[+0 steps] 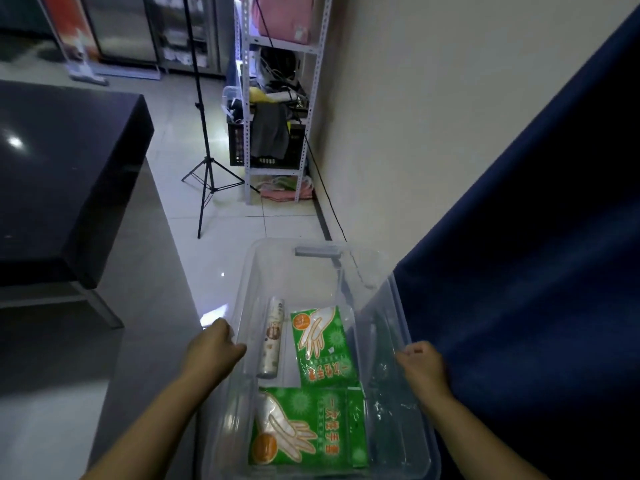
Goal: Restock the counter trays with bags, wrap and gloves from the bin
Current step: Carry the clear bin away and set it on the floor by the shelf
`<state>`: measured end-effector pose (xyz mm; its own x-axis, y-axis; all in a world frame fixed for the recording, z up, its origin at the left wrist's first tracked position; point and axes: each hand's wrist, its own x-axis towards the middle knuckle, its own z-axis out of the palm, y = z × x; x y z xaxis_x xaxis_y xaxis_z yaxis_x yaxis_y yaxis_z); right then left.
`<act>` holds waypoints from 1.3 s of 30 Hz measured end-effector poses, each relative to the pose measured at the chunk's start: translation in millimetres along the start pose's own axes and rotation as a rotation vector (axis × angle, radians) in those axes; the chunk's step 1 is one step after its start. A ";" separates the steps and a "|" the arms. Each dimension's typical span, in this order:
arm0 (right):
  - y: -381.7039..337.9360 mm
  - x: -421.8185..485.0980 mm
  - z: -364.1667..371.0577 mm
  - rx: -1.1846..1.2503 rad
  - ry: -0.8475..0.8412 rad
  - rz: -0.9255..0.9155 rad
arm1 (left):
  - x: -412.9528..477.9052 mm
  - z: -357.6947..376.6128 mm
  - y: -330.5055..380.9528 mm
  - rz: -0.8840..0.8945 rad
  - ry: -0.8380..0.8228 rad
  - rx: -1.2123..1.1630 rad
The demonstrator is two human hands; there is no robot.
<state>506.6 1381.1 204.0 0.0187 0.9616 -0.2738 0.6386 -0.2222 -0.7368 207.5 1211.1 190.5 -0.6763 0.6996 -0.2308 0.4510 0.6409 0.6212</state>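
A clear plastic bin [277,247] is held in front of me above the floor. My left hand [214,348] grips its left rim and my right hand [420,367] grips its right rim. Inside lie a white roll with a printed label [273,336] along the left side, a green pack of disposable gloves [322,344] beside it, and a second green glove pack [311,427] nearer to me. Both packs lie flat on the bin's bottom.
A dark counter [62,174] stands to the left, its corner near the bin. A black tripod [207,168] and a white metal shelf rack [277,109] with a black crate stand ahead on the tiled floor. A dark blue curtain [536,271] hangs close on the right.
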 end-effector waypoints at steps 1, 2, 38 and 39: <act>-10.1 13.4 8.7 -0.009 -0.022 -0.015 | 12.3 -1.3 -0.5 -0.025 0.014 0.007; -20.4 27.0 17.7 -0.020 -0.043 -0.030 | 24.8 -2.5 -0.8 -0.047 0.030 0.017; -492.8 416.0 377.9 -0.122 -0.398 -0.355 | 530.3 -163.9 18.9 -0.529 0.373 -0.134; -503.2 419.7 387.2 -0.126 -0.393 -0.365 | 539.0 -167.8 16.5 -0.537 0.391 -0.146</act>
<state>-104.8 1834.1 220.5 -0.4945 0.8347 -0.2423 0.6375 0.1588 -0.7539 -247.3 1545.7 202.1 -0.9575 0.1128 -0.2654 -0.0714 0.7990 0.5970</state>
